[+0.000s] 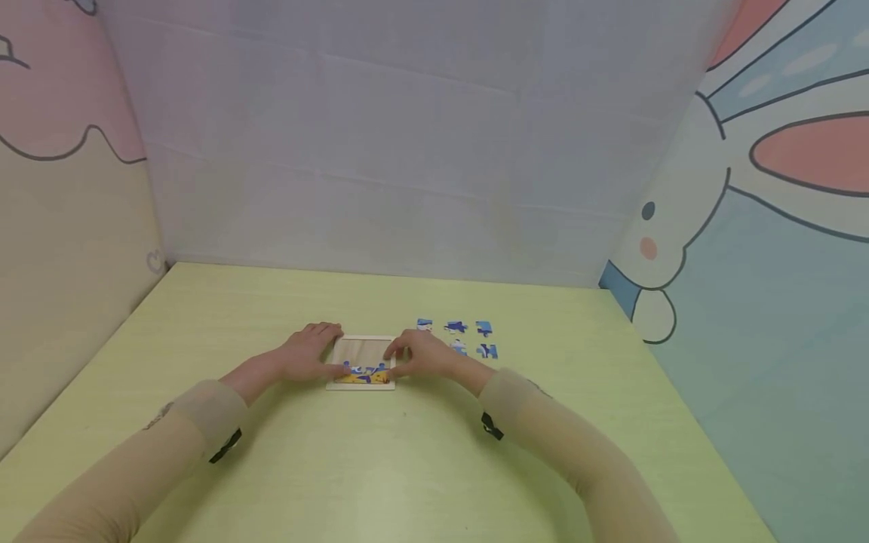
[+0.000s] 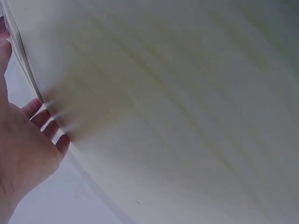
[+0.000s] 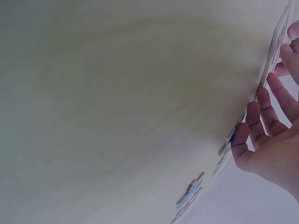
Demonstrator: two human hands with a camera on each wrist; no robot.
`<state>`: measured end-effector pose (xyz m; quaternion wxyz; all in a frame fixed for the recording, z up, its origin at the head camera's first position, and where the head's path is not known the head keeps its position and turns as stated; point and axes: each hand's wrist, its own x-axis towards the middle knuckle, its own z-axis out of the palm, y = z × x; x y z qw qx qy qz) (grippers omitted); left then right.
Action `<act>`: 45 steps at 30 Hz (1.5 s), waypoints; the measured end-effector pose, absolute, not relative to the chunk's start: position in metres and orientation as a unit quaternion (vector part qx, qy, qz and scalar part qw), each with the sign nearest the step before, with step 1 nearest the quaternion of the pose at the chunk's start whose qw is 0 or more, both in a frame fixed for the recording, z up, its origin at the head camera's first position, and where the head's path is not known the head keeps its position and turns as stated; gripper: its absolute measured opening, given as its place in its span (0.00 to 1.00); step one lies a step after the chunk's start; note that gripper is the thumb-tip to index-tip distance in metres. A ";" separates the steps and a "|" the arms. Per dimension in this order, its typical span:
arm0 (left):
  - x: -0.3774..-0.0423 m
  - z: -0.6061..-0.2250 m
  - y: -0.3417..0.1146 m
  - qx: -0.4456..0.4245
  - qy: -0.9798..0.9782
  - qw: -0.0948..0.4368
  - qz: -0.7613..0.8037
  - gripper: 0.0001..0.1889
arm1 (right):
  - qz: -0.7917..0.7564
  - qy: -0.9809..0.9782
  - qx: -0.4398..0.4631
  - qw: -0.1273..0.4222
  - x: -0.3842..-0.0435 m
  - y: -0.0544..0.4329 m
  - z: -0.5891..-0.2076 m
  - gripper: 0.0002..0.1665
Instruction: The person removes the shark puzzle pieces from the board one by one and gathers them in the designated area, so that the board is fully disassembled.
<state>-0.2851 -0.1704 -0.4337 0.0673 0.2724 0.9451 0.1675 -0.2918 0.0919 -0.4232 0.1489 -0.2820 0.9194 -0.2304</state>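
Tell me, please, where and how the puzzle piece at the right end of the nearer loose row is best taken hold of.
Pinch the puzzle piece by its near and far edges, probably best from above with the right hand. It lies flat on the table, so its outer edges seem the only hold, and the gaps to the other loose pieces leave room.

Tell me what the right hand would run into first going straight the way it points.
Most likely the wooden frame: the right hand points across its right rim and overlaps it in the head view, though whether they touch is unclear.
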 end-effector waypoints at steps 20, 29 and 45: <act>-0.288 -0.447 -0.161 0.241 0.959 0.051 0.142 0.51 | -0.202 0.927 -0.290 0.128 -0.286 0.085 -0.424 0.17; -0.286 -0.442 -0.158 0.235 0.958 0.070 0.146 0.52 | -0.204 0.924 -0.298 0.128 -0.286 0.083 -0.428 0.16; -0.287 -0.438 -0.159 0.235 0.959 0.080 0.133 0.50 | -0.294 0.892 -0.304 0.160 -0.284 0.083 -0.427 0.15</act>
